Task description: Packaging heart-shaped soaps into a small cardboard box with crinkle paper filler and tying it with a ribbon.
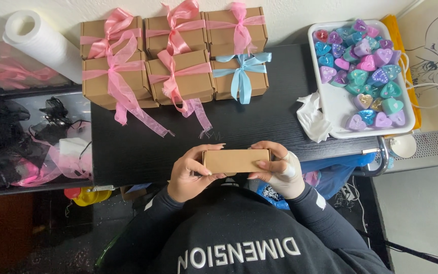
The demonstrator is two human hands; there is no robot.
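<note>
One black table (259, 127). One white tray (338, 104) of heart candles, too many to count. Six ribboned boxes (178, 73): five pink, one blue. One plain box (235, 161) at table's near edge, clasped by left hand (191, 175) and right hand (280, 172).

Colours on the counter

Plain tan box (235, 161). Black wood-grain counter (259, 124). Five tan gift boxes (178, 76) with pink ribbons, one (240, 76) with light blue ribbon. White tray (338, 104) of purple, teal, pink, blue heart candles (363, 63). White paper roll (41, 44). Black sleeves (325, 223).
</note>
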